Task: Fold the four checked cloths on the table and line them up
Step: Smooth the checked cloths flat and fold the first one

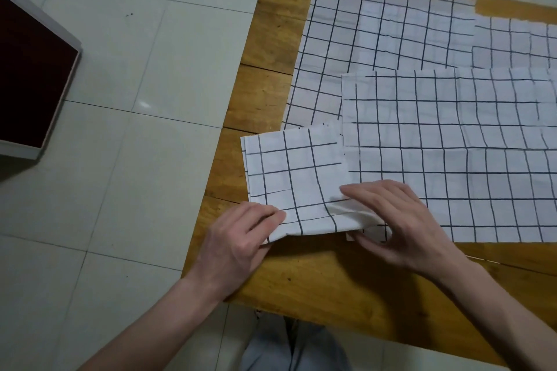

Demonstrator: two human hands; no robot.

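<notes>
Folded cloth (297,181), white with dark check lines, sits at the near left corner of the wooden desk (271,48), and both hands are on it. Left hand (241,238) pinches the folded cloth's near left corner, thumb on top, fingers tucked under the lifted edge. Right hand (401,226) grips the near right corner, fingers spread flat over the top layers and thumb underneath, with the fabric bunched into a soft ridge between them. That near edge is raised slightly off the desk; the far part lies flat.

Just right of the folded cloth, and touching its right side, a large open cloth (452,141) lies spread flat and runs out of view. Behind the folded cloth, a second open cloth (376,30) covers the far part of the desk, its near edge tucked under both of the others. Farther right of that one, a third cloth (518,45) shows at the frame's edge; whether it is folded I cannot tell.

Left of the desk is pale tiled floor (126,69), with a dark box (33,78) framed in white at the far left.
</notes>
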